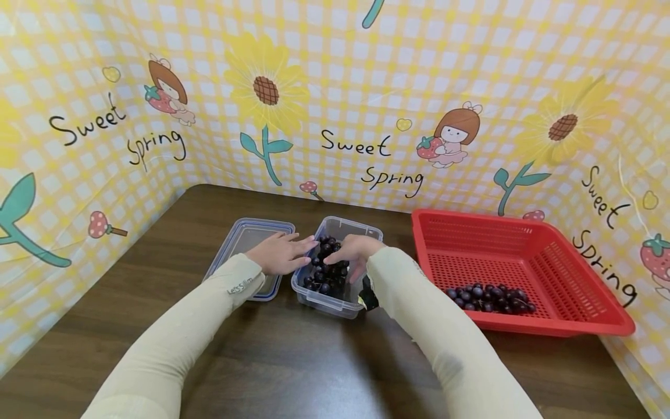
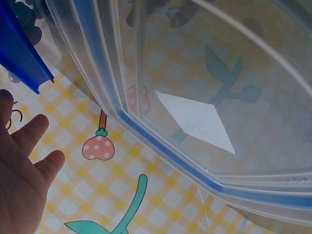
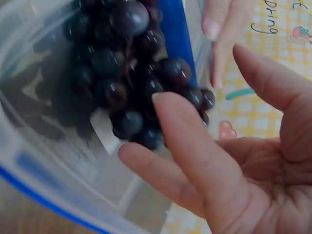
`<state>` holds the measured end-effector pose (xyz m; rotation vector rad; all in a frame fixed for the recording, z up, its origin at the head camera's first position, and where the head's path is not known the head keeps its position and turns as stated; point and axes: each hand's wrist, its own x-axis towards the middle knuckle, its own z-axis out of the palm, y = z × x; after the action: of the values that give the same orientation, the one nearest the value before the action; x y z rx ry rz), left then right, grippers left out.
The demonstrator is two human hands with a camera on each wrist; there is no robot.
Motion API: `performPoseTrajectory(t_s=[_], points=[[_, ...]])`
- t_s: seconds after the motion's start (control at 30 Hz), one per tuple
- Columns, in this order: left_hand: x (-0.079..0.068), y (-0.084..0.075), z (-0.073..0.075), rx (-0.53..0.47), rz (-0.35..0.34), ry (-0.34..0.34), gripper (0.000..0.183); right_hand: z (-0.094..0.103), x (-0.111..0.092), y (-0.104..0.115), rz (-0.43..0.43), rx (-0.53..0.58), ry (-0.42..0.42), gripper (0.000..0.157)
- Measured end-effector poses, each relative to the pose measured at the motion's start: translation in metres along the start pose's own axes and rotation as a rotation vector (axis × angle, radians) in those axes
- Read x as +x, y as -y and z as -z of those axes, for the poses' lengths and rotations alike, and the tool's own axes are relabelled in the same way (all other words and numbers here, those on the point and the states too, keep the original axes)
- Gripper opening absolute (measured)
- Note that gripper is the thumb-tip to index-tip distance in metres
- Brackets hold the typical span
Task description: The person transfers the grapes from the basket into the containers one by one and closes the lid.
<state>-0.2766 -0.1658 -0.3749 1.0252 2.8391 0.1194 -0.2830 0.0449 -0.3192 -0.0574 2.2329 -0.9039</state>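
Note:
A clear plastic container (image 1: 335, 301) holds a bunch of dark grapes (image 1: 325, 273). My left hand (image 1: 280, 253) lies at the container's left rim, fingers extended toward the grapes; in the left wrist view its fingers (image 2: 36, 131) are spread. Inside the container, over its right half, is my right hand (image 1: 358, 250). In the right wrist view, its spread fingers (image 3: 195, 146) reach to the grapes (image 3: 126, 97), and I cannot tell whether they touch. A clear lid with a blue seal (image 1: 230, 256) lies left of the container, partly under the left hand and sleeve.
A red plastic basket (image 1: 523, 227) stands on the right of the brown table (image 1: 293, 361), with another bunch of grapes (image 1: 492, 298) at its near side. Yellow checked cloth (image 1: 345, 105) hangs behind and at the sides. A small black object (image 1: 369, 295) sits by the right wrist.

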Motion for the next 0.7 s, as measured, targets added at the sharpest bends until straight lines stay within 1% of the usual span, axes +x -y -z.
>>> performPoseTrajectory(t_s=[0.07,0.27,0.33,0.43,0.5,0.57,0.7], points=[[0.0,0.0,0.0,-0.005,0.003,0.006,0.055,0.007,-0.003,-0.001,0.039,-0.01,-0.01,0.073],[0.002,0.003,-0.001,-0.018,0.0,0.006,0.055,0.034,-0.01,-0.012,0.184,0.084,0.003,0.069],[0.001,0.004,-0.002,-0.02,-0.003,-0.004,0.055,0.042,-0.013,-0.016,0.218,0.113,-0.009,0.067],[-0.001,0.005,-0.002,-0.015,0.0,-0.006,0.055,0.051,-0.016,-0.024,0.257,0.125,-0.04,0.066],[-0.003,0.005,-0.003,-0.011,-0.006,-0.007,0.054,0.057,-0.019,-0.029,0.262,0.135,-0.042,0.065],[-0.002,0.005,-0.003,-0.013,-0.016,-0.009,0.054,0.065,-0.022,-0.035,0.248,0.141,-0.03,0.064],[0.0,0.003,-0.002,-0.017,-0.033,-0.015,0.054,0.085,-0.033,-0.053,0.205,0.148,0.055,0.061]])
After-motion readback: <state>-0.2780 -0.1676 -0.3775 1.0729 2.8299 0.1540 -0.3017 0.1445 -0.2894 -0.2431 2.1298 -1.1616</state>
